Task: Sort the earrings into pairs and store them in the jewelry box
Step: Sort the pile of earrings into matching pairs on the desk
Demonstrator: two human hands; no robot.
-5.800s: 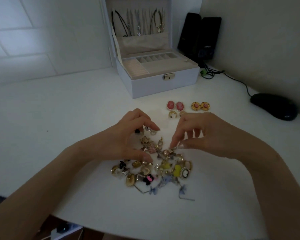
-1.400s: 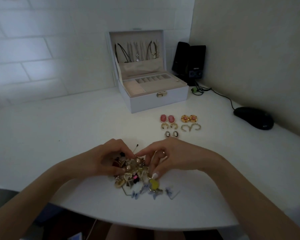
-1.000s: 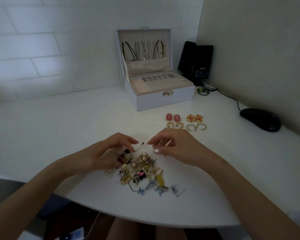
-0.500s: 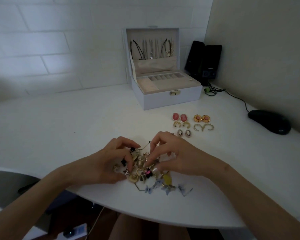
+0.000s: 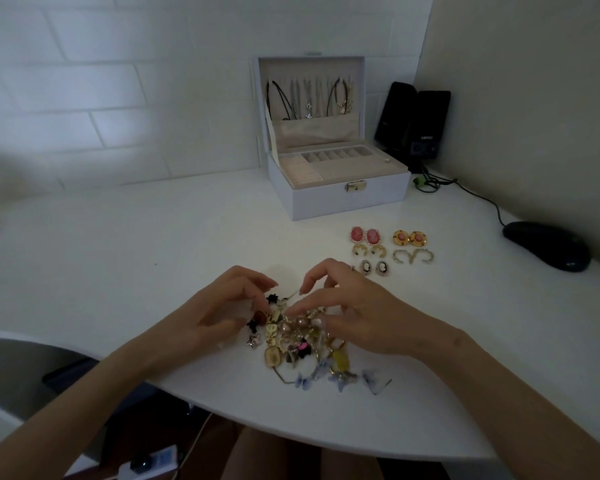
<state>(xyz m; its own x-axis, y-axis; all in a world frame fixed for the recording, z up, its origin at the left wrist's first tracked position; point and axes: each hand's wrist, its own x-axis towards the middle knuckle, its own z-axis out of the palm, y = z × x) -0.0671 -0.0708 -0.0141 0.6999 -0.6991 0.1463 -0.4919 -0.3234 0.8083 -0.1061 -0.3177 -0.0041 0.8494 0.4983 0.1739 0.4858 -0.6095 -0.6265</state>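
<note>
In front of the jewelry box (image 5: pixel 347 199): 1 heap of loose earrings (image 5: pixel 298 341) lies on the white table (image 5: pixel 118 254), well apart from the box.
Left hand (image 5: pixel 222 313): over the heap's left side, fingers curled, tips down among the pieces. I cannot tell whether it pinches one.
Right hand (image 5: pixel 357 317): over the heap's right side, fingers curled, forefinger raised. I cannot tell its grip either.
Change: 1.0 s ago both hands were at the heap's edge nearest the box, and now they are down on the heap. 5.8 s ago 1 cameo earring lay in the heap, and now a cameo pair lies among the sorted ones.
Sorted earrings (image 5: pixel 378 251): 5 pairs, 10 pieces, between box and heap, off the box's right front corner.
Row nearest the box: 2 pink ovals (image 5: pixel 355 234), 2 gold rounds (image 5: pixel 417 238).
Next row: 2 gold crescents (image 5: pixel 359 250), 2 gold hoops (image 5: pixel 400 256).
Row farthest from the box: 2 cameos (image 5: pixel 381 268), just beside the right hand.
Box: 1, lid upright, necklaces (image 5: pixel 309 98) hanging inside it.
Speakers (image 5: pixel 413 126): 2, black, just right of the box.
Mouse (image 5: pixel 548 251): 1, black, well right of the box.
</note>
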